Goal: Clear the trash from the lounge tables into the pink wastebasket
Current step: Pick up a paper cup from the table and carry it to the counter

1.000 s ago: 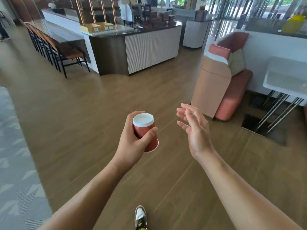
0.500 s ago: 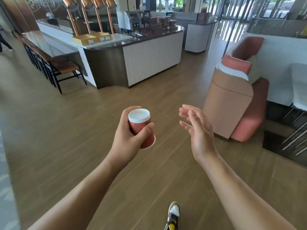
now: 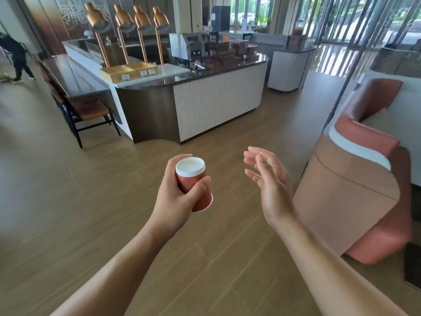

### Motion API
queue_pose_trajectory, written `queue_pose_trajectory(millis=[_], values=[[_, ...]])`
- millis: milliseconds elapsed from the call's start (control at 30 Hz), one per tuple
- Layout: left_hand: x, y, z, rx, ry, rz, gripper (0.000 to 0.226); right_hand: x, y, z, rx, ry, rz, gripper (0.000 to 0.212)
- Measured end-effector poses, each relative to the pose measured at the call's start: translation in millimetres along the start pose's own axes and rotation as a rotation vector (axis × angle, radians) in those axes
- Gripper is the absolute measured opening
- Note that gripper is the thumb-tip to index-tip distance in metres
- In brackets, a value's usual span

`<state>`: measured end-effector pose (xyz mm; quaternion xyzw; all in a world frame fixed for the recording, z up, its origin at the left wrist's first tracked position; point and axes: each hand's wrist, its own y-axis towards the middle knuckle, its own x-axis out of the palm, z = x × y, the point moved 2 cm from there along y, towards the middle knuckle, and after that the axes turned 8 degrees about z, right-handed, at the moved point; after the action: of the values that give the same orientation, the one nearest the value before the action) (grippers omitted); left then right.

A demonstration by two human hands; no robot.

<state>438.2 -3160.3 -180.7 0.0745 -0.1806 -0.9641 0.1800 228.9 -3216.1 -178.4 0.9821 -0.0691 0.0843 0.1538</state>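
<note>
Gripping the red paper cup (image 3: 191, 180), the left hand (image 3: 173, 200) should carry it level; the right hand (image 3: 273, 188) hangs relaxed, empty.

Red paper cup (image 3: 197, 190) with white base, pink-and-tan sofa (image 3: 355, 190), brown plank floor (image 3: 91, 201).

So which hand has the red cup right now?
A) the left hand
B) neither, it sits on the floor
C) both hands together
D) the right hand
A: the left hand has its fingers and thumb curled round the red cup, while the right hand hangs open beside it, apart from the cup and holding nothing.
</note>
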Motion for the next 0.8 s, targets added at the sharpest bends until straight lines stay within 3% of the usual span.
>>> queue_pose_trajectory(millis=[300,467,667,800], values=[[38,202,-89,0.031,-0.001,0.067,0.053,74,203,92,-0.011,0.013,-0.06,0.047],[42,342,-144,0.06,-0.01,0.123,0.049,138,326,143,-0.029,0.006,-0.095,0.038],[59,512,-185,0.067,-0.007,0.109,0.054,207,480,181,-0.054,0.011,-0.075,0.051],[84,601,-218,0.066,0.01,0.083,0.057,232,566,217,-0.045,0.028,-0.067,0.048]])
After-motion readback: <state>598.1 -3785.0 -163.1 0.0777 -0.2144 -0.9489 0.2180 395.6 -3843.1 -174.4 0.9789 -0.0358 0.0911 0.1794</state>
